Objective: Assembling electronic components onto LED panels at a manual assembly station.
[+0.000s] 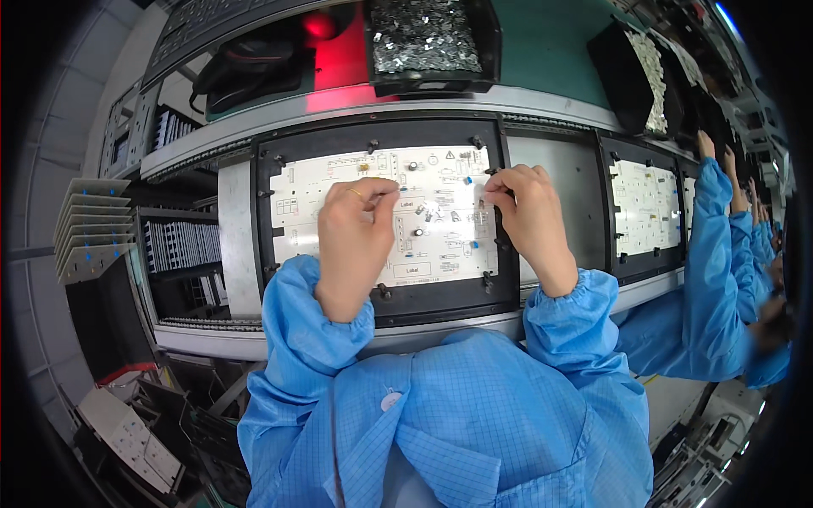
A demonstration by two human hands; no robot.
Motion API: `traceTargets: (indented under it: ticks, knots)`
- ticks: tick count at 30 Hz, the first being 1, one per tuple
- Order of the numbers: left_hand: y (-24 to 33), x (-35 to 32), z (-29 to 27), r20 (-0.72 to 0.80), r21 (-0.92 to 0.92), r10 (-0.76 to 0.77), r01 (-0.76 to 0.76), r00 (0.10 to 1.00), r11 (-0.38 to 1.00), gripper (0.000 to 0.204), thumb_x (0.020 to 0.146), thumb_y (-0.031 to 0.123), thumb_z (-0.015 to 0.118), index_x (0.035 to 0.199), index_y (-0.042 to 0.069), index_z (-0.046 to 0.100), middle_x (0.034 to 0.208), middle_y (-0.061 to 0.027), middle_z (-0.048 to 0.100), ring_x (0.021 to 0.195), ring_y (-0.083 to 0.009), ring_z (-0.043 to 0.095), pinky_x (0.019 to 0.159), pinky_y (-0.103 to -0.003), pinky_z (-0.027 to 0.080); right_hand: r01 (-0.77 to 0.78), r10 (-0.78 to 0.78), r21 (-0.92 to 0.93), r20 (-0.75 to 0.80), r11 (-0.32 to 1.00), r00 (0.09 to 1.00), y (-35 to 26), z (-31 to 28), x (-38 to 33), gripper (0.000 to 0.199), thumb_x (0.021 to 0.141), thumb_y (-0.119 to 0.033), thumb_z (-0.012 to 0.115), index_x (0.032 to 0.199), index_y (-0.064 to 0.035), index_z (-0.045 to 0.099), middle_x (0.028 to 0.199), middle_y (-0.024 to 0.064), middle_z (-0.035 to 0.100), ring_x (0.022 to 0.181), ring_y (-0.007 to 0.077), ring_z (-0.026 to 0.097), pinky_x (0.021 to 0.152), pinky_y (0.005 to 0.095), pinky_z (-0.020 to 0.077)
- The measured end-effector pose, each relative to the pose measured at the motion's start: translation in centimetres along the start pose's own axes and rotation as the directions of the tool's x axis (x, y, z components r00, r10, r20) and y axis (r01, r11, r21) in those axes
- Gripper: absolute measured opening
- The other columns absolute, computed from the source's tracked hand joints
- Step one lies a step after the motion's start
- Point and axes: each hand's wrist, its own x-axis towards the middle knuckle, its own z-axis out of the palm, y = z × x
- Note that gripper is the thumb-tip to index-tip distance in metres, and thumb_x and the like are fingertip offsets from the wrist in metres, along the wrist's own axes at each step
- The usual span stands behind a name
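A white circuit board (423,269) lies in a black frame (339,135) in front of me, gripped round its rim by several black clips. Small parts stand on it, among them dark round capacitors (413,166) and blue components (475,245). Loose shiny metal pieces (438,213) are strewn near its middle. My left hand (356,224) is over the board's left half, thumb and forefinger pinched together close to its surface. My right hand (532,216) pinches over the board's right edge. Whatever sits between the fingertips of either hand is too small to make out.
Beyond the frame stands a black bin (434,85) full of shiny metal pieces. Another framed board (648,207) sits on the line to my right, beside co-workers in blue sleeves (710,254). To the left are a rack (182,245) and stacked boards (91,220).
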Motion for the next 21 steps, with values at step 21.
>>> traceTargets:
  ticks: [21]
  knots:
    - [2.4, 7.1, 7.6, 0.338, 0.036, 0.128, -0.148, 0.932, 0.988, 0.013, 0.085, 0.002, 0.065, 0.092, -0.006, 0.072, 0.081, -0.0226, 0.07, 0.075, -0.0358, 0.071, 0.071, -0.039, 0.056, 0.047, 0.055, 0.299, -0.323, 0.953, 0.945, 3.3, 0.0, -0.9, 0.011, 0.081, -0.004, 0.075, 0.084, -0.0031, 0.065, 0.079, 0.0037, 0.063, 0.075, 0.0198, 0.05, 0.067, 0.0321, 0.0439]
